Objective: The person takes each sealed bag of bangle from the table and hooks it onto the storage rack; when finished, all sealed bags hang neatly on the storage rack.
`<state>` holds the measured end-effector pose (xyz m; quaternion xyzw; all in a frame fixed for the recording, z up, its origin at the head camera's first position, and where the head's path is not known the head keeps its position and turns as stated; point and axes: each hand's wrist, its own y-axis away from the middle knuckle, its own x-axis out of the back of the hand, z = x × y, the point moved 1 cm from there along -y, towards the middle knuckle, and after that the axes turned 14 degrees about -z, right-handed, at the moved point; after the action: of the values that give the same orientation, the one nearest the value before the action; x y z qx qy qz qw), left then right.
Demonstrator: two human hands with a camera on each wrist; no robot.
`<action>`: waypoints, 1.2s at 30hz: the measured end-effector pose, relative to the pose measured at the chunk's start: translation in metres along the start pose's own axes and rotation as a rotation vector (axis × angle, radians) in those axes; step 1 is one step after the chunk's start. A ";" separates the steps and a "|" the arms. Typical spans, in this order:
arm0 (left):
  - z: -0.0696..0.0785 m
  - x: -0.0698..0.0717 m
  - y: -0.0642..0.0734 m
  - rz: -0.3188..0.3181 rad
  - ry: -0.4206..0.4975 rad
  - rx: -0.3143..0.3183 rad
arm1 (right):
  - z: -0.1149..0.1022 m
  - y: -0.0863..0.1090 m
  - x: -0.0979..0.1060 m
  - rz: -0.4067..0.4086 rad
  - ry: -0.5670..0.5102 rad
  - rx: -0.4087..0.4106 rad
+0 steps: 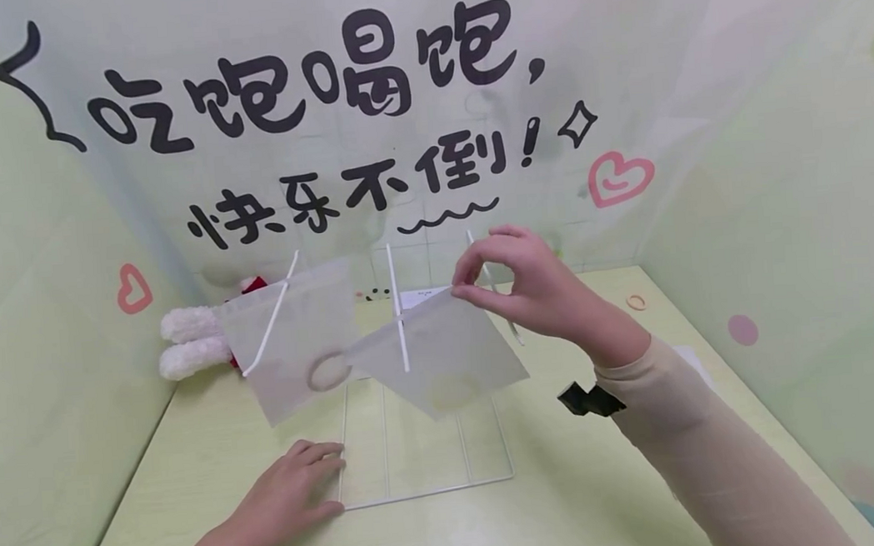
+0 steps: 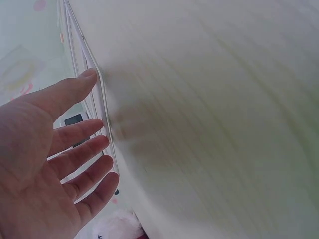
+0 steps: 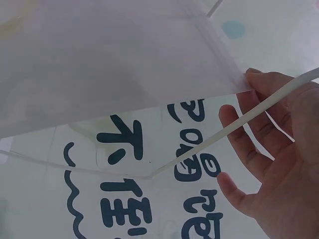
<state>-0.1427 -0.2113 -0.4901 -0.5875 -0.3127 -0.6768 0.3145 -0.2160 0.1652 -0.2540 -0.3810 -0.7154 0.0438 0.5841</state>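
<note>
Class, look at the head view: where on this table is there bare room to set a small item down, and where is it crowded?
Bare tabletop lies right of the wire rack, under the right hand's sleeve, and along the near edge. A small ring marks the far right. It is crowded at the rack: two hanging pouches, the left hand on its corner, and a plush toy at far left.

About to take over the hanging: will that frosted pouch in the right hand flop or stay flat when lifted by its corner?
The frosted pouch, pinched at its top corner by the right hand, hangs fairly flat, so it is probably thin, semi-stiff film. It looks light. The ring showing inside it may slide. The left hand rests by the wire rack, which may tip.
</note>
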 end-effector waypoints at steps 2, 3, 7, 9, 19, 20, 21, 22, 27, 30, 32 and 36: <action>0.000 0.000 0.000 0.001 0.002 0.001 | 0.005 -0.003 0.000 -0.004 -0.008 -0.027; 0.000 0.000 0.000 0.002 0.003 0.001 | 0.007 -0.004 -0.001 -0.007 -0.011 -0.042; 0.001 0.000 0.000 0.006 0.006 -0.001 | 0.014 -0.008 -0.001 -0.021 -0.016 -0.085; 0.001 0.000 0.000 0.008 0.006 -0.005 | 0.016 -0.009 -0.002 -0.026 -0.012 -0.093; 0.001 0.001 0.000 -0.007 0.013 0.008 | 0.021 -0.008 -0.002 -0.050 -0.003 -0.101; 0.001 0.001 0.000 -0.007 0.012 0.010 | 0.021 -0.007 -0.001 -0.052 -0.002 -0.101; 0.001 0.001 0.000 -0.007 0.012 0.012 | 0.021 -0.005 0.000 -0.050 0.000 -0.100; 0.001 0.001 0.000 -0.007 0.013 0.011 | 0.022 -0.003 0.001 -0.045 0.003 -0.098; 0.001 0.001 0.000 -0.007 0.012 0.012 | 0.029 0.016 0.009 -0.001 0.022 -0.128; 0.001 0.001 0.000 -0.002 0.011 0.013 | 0.038 0.032 0.014 0.011 0.040 -0.189; 0.001 0.002 0.000 -0.001 0.014 0.013 | 0.044 0.045 0.016 0.008 0.053 -0.238; 0.001 0.002 0.001 -0.004 0.021 0.011 | 0.061 0.075 0.016 -0.001 0.073 -0.315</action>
<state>-0.1419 -0.2112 -0.4881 -0.5783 -0.3141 -0.6817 0.3197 -0.2328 0.2511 -0.2985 -0.4690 -0.6918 -0.0831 0.5427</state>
